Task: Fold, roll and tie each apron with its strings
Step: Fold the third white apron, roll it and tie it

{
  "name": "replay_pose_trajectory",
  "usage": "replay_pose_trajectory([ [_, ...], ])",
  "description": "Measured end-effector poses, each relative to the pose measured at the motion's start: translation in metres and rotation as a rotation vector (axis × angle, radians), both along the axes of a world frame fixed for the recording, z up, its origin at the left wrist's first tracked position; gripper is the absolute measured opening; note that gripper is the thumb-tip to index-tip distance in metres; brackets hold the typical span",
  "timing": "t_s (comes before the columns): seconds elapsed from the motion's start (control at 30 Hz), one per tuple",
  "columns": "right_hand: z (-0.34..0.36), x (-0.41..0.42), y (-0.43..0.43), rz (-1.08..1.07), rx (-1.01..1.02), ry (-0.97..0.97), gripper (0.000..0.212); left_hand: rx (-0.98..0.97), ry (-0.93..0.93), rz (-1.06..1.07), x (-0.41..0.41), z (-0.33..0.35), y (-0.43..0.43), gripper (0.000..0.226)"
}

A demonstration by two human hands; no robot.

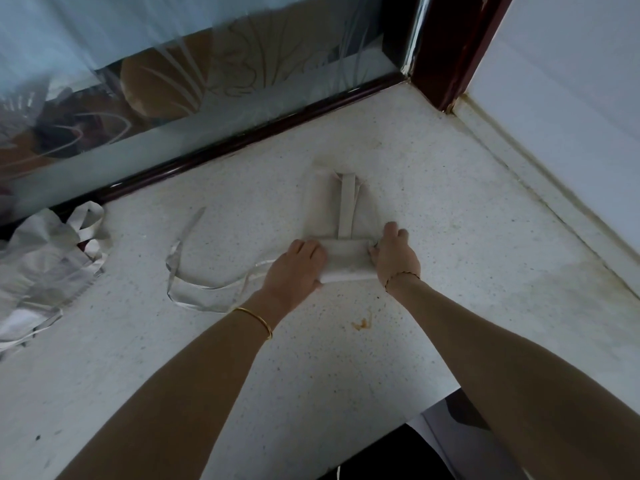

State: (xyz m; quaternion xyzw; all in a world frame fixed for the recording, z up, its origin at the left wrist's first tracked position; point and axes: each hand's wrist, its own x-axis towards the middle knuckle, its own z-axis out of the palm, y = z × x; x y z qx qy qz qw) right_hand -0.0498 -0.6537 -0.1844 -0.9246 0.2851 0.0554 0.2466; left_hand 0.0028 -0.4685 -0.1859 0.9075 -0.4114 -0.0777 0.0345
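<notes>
Currently left hand (300, 264) and right hand (394, 256) each grip an end of the half-rolled apron (347, 249) on the tabletop (450, 209), fingers curled over the roll; string (194, 289) trails left.

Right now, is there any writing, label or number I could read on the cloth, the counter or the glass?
None. The apron, the pile and the counter carry no words or numbers. The glass shows only a leaf pattern, no lettering.

Dim, soft daylight; wide-angle edge distortion
</notes>
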Motion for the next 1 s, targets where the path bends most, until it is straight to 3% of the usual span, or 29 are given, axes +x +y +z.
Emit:
replay_pose_trajectory([
  [0.1,-0.004,-0.017,-0.008,0.238,-0.045,-0.198,0.022,-0.066,0.024,-0.026,0.003,0.001,0.002,0.038],
  [0.27,-0.009,-0.033,-0.023,0.446,0.052,-0.102,0.051,-0.193,0.122,0.014,0.011,0.005,0.005,0.031],
  [0.4,-0.003,-0.021,-0.027,0.284,0.146,-0.181,0.026,-0.261,0.349,0.178,0.016,0.02,0.005,0.029],
  [0.57,0.004,-0.009,-0.026,0.137,0.249,-0.064,0.03,-0.399,0.726,0.578,0.019,0.012,0.01,0.033],
  [0.67,-0.001,-0.005,-0.019,0.055,0.27,0.0,0.029,-0.446,0.829,0.706,0.015,0.007,0.009,0.043],
  [0.77,-0.002,-0.001,-0.012,0.013,0.253,0.027,0.028,-0.386,0.704,0.759,0.012,0.005,0.004,0.037],
  [0.87,0.001,0.006,-0.008,-0.012,0.227,0.081,0.027,-0.163,0.414,0.682,0.008,0.008,0.002,0.042],
  [0.93,0.002,0.01,-0.006,-0.038,0.233,0.091,0.028,-0.084,0.08,0.514,0.004,0.007,0.006,0.043],
  [1.0,0.002,0.012,-0.006,-0.055,0.244,0.095,0.031,-0.151,-0.126,0.254,0.0,0.004,0.008,0.039],
])
